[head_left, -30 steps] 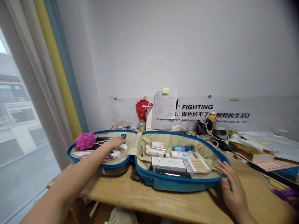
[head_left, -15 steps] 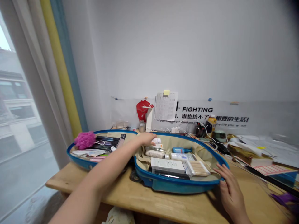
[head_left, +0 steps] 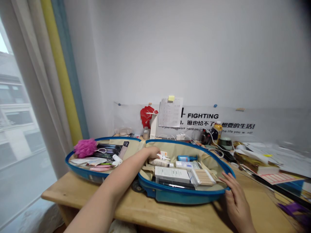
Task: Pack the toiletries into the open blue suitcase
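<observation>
A blue suitcase lies open on the wooden desk, its two halves side by side. My left hand reaches into the right half, fingers closed on a small white bottle low among the toiletries. Close by are a pale tube, a clear-and-white tube, a blue bottle, a white box and a pack of cotton swabs. My right hand grips the right rim, fingers over the edge and thumb outside.
The left half holds a pink bath puff, dark slim packs and a white bottle. Papers, a yellow-labelled bottle, cables and a green cup crowd the desk's back and right. A curtain hangs at left.
My left hand has lowered the small white bottle from near the back wall of the right half down among the toiletries. My right hand stays on the rim. The view has shifted slightly.
</observation>
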A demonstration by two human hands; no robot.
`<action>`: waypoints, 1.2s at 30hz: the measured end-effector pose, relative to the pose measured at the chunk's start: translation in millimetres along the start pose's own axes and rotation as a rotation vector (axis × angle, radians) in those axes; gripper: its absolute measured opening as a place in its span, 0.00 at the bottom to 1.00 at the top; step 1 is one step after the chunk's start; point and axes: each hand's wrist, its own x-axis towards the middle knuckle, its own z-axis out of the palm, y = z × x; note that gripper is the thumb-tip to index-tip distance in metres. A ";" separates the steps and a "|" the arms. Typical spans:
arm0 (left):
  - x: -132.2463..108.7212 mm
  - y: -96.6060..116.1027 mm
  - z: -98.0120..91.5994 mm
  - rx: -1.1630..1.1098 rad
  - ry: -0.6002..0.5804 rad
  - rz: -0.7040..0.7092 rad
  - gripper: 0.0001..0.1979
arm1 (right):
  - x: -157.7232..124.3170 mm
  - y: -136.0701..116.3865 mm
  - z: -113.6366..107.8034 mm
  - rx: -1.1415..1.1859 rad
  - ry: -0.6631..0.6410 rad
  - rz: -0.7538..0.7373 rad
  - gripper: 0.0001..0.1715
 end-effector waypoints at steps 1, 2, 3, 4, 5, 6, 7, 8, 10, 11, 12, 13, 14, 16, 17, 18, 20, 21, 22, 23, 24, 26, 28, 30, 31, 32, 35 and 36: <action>-0.4 0.1 0.6 -0.011 -0.002 0.002 0.18 | -0.3 0.3 0.3 0.001 0.001 -0.001 0.22; -0.7 0.4 1.1 -0.022 -0.004 0.003 0.16 | -0.5 0.8 0.6 0.002 0.003 -0.004 0.22; -1.0 0.8 1.3 -0.032 -0.004 0.003 0.16 | -0.8 1.4 0.9 0.001 0.007 -0.010 0.22; -1.4 1.2 1.0 -0.041 -0.001 0.001 0.17 | -1.0 1.9 1.2 0.000 0.009 -0.014 0.22; -2.1 1.4 -0.1 -0.049 0.006 -0.003 0.18 | -1.2 2.5 1.5 0.000 0.009 -0.015 0.22; -3.3 1.3 -2.2 -0.057 0.018 -0.007 0.18 | -1.4 3.0 1.7 0.000 0.005 -0.013 0.22; -5.4 0.3 -5.4 -0.064 0.036 -0.010 0.18 | -1.5 3.3 1.9 -0.001 0.000 -0.010 0.23; -8.8 -1.8 -9.9 -0.073 0.061 -0.011 0.18 | -1.5 3.5 1.9 -0.003 -0.002 -0.007 0.23; -20.2 -11.3 -21.8 -0.096 0.125 -0.006 0.19 | -1.4 3.7 1.9 -0.009 -0.001 -0.014 0.24; -28.5 -19.1 -28.4 -0.108 0.164 -0.001 0.20 | -1.3 3.8 1.8 -0.012 0.001 -0.021 0.24; -38.4 -29.2 -34.7 -0.121 0.210 0.002 0.21 | -1.3 4.0 1.7 -0.016 0.004 -0.028 0.23; -49.8 -41.3 -40.0 -0.131 0.257 -0.005 0.22 | -1.3 4.2 1.6 -0.018 0.006 -0.033 0.23; -62.2 -54.9 -43.7 -0.125 0.288 -0.027 0.23 | -1.3 4.6 1.6 -0.018 0.006 -0.035 0.23; -88.5 -83.9 -44.4 -0.070 0.283 -0.107 0.22 | -1.7 5.7 2.0 -0.013 0.009 -0.034 0.22; -101.4 -97.7 -41.1 -0.032 0.249 -0.154 0.22 | -2.0 6.3 2.3 -0.009 0.011 -0.033 0.22; -113.4 -110.1 -35.6 0.008 0.202 -0.198 0.22 | -2.3 6.9 2.6 -0.004 0.013 -0.027 0.22; -133.4 -128.6 -19.9 0.064 0.117 -0.257 0.22 | -2.6 7.4 3.5 0.002 0.010 -0.006 0.22; -140.9 -134.5 -11.0 0.079 0.091 -0.274 0.21 | -2.7 7.4 3.8 0.005 0.008 0.005 0.23; -146.5 -138.4 -2.3 0.095 0.066 -0.284 0.21 | -2.6 7.2 4.1 0.008 0.006 0.016 0.23; -150.4 -140.7 5.8 0.109 0.046 -0.288 0.21 | -2.5 6.9 4.3 0.010 0.004 0.024 0.22; -152.8 -141.9 12.9 0.119 0.029 -0.287 0.20 | -2.3 6.5 4.5 0.010 0.004 0.026 0.22; -154.5 -142.7 22.8 0.132 0.008 -0.280 0.18 | -1.9 5.9 4.5 0.010 0.010 0.016 0.22; -154.2 -143.5 26.5 0.138 0.007 -0.277 0.17 | -1.7 5.7 4.2 0.008 0.020 -0.001 0.22; -153.8 -144.3 23.2 0.135 0.021 -0.274 0.16 | -1.7 6.0 3.8 0.005 0.025 -0.018 0.22; -153.7 -144.1 18.8 0.133 0.031 -0.269 0.16 | -1.8 6.2 3.6 0.001 0.018 -0.025 0.22; -153.3 -143.0 12.7 0.119 0.056 -0.261 0.15 | -1.8 6.5 3.4 -0.004 0.013 -0.030 0.22; -147.4 -129.7 -14.0 0.028 0.202 -0.234 0.15 | -2.1 7.5 3.5 -0.009 0.015 -0.030 0.23; -142.5 -121.2 -23.9 -0.004 0.268 -0.219 0.16 | -2.3 7.8 3.7 -0.006 0.019 -0.022 0.23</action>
